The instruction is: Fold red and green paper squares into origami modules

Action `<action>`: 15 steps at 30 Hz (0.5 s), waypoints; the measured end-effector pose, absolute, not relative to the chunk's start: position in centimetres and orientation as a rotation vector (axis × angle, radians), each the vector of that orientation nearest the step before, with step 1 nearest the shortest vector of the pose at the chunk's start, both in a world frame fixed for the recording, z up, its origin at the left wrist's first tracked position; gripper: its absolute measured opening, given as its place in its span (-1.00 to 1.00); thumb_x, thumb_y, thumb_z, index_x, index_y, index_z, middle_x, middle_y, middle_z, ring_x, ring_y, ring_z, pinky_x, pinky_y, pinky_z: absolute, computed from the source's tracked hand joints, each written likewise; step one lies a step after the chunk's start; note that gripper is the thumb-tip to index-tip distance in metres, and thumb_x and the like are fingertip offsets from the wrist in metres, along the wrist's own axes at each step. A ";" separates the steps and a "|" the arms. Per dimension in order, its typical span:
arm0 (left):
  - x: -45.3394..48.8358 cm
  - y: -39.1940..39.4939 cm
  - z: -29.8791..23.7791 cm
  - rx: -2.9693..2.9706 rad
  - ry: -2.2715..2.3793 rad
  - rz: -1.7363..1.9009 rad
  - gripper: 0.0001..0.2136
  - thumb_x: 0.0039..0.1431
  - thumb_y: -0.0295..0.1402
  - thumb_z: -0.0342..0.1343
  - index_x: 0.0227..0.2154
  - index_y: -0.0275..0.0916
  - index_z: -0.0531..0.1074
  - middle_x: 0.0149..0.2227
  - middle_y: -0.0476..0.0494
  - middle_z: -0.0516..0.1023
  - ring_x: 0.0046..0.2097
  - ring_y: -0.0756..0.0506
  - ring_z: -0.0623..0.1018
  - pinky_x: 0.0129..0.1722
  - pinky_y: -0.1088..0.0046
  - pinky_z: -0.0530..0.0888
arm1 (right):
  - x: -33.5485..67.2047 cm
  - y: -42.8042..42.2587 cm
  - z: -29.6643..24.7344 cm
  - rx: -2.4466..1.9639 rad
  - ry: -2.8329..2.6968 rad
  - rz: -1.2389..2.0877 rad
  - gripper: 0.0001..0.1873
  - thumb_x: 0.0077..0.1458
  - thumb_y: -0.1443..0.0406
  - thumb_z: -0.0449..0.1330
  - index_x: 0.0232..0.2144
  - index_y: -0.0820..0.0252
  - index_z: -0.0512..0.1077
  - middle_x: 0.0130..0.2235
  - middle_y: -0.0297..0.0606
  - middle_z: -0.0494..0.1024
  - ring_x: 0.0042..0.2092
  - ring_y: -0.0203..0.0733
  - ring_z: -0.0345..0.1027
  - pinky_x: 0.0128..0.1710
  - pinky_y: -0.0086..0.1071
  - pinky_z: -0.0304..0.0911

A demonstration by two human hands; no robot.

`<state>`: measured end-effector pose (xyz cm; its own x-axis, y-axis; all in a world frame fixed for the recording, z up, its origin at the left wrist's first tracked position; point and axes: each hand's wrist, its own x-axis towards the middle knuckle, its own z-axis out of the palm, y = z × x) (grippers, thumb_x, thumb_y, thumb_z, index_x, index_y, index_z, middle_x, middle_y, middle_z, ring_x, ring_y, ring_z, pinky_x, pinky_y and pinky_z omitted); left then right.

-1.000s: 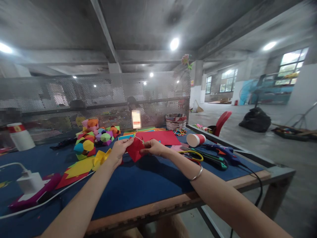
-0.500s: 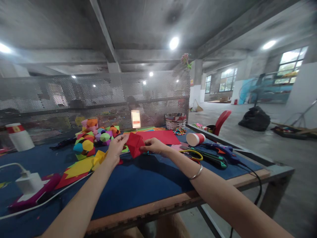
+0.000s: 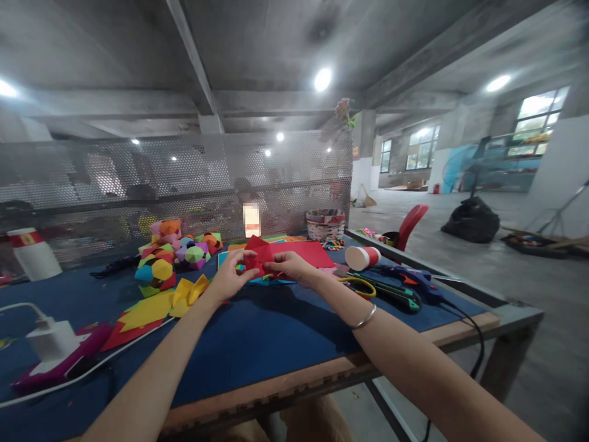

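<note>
A piece of folded red paper is held up over the middle of the table, its creased flaps standing up. My left hand grips its left side, fingers behind and thumb low in front. On the right side, my right hand pinches it between thumb and fingers; a silver bangle circles that wrist. Behind the hands lie flat red sheets and other coloured paper. A folded yellow paper piece rests left of my left forearm, beside flat yellow cut-outs.
Colourful paper balls stand at the left back. To the right lie a paper cup, yellow-handled scissors, a green box cutter and a blue glue gun. A purple power strip sits front left; a basket stands behind.
The red paper has moved slightly right and up, and its flaps now stand more upright. My left hand has shifted right, its fingers curling further round the paper.
</note>
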<state>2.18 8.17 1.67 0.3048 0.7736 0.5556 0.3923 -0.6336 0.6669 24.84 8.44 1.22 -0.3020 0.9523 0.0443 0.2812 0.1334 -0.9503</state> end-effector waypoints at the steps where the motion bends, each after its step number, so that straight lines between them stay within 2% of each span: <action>1: 2.2 8.3 1.5 2.199 1.042 1.247 -0.70 0.47 -0.20 0.30 0.13 -0.23 0.54 0.16 -0.23 0.60 0.08 -0.22 0.65 0.06 0.08 0.66 | 24.9 8.4 1.2 -1.206 -1.696 1.197 -0.61 0.46 0.14 0.33 0.20 0.20 0.50 0.18 -0.10 0.58 0.09 0.01 0.57 0.07 -0.02 0.57; 15: 0.3 11.9 -0.5 2.303 1.148 1.140 -0.67 0.48 -0.18 0.28 0.15 -0.24 0.51 0.10 -0.22 0.62 -0.01 -0.18 0.67 -0.02 0.14 0.68 | 24.7 8.0 1.3 -1.228 -1.558 1.183 -0.62 0.46 0.15 0.33 0.20 0.19 0.50 0.19 -0.10 0.58 0.09 0.01 0.57 0.07 -0.02 0.57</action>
